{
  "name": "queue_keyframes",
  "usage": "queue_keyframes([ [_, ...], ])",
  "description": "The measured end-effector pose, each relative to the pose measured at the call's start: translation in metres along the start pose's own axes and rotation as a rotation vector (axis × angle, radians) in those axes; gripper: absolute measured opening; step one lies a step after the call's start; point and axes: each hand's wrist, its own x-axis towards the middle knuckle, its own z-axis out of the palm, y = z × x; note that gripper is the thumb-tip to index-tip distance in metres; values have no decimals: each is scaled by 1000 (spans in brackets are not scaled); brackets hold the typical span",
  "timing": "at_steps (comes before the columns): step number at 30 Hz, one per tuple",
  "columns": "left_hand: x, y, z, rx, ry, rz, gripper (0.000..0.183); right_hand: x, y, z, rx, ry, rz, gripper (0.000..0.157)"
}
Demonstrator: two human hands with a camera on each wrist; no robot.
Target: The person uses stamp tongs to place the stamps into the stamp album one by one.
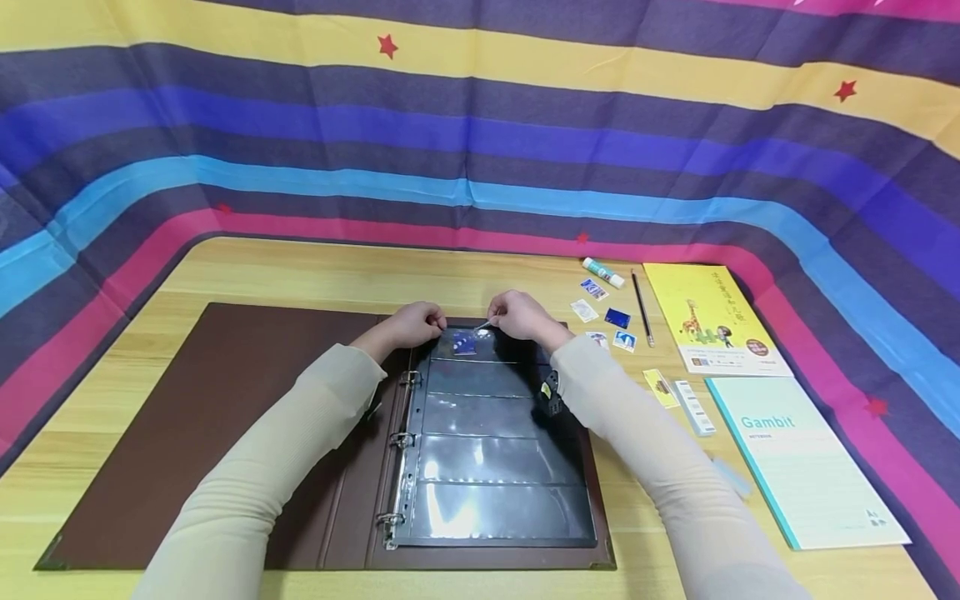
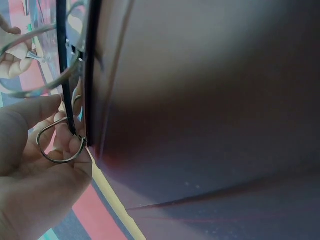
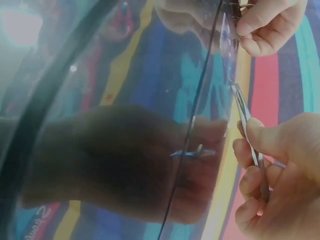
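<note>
A brown ring binder (image 1: 225,417) lies open, with a black stock page (image 1: 502,462) of clear pockets on its metal rings. In the top pocket sits a blue stamp (image 1: 464,342), towards the left. My left hand (image 1: 408,323) pinches the page's top edge near its left corner; a binder ring (image 2: 60,162) stands in front of its fingers in the left wrist view. Metal tweezers (image 3: 244,111) are gripped in my right hand (image 1: 522,317). Their tips point left at the top pocket, close to the stamp. Whether the tips touch the pocket film, I cannot tell.
Right of the binder lie several loose stamps (image 1: 618,317), a glue stick (image 1: 603,272), a pencil (image 1: 642,308), a yellow stamp-like card (image 1: 661,388) and a small white box (image 1: 694,407). A yellow booklet (image 1: 716,321) and a Gambit notebook (image 1: 806,467) lie farther right.
</note>
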Motion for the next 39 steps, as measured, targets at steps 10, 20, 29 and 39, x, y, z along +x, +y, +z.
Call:
queue_keyframes([
  [10,0,0,1,-4,-1,-22,9,2,2,5,34,-22,-34,5],
  [20,-1,1,0,-1,-3,-34,13,3,2,5,68,8,-20,6],
  [29,-2,2,-1,-4,4,-24,15,2,0,5,45,-15,-36,5],
  [39,-2,2,-1,11,7,-26,18,-10,14,-11,61,69,-46,5],
])
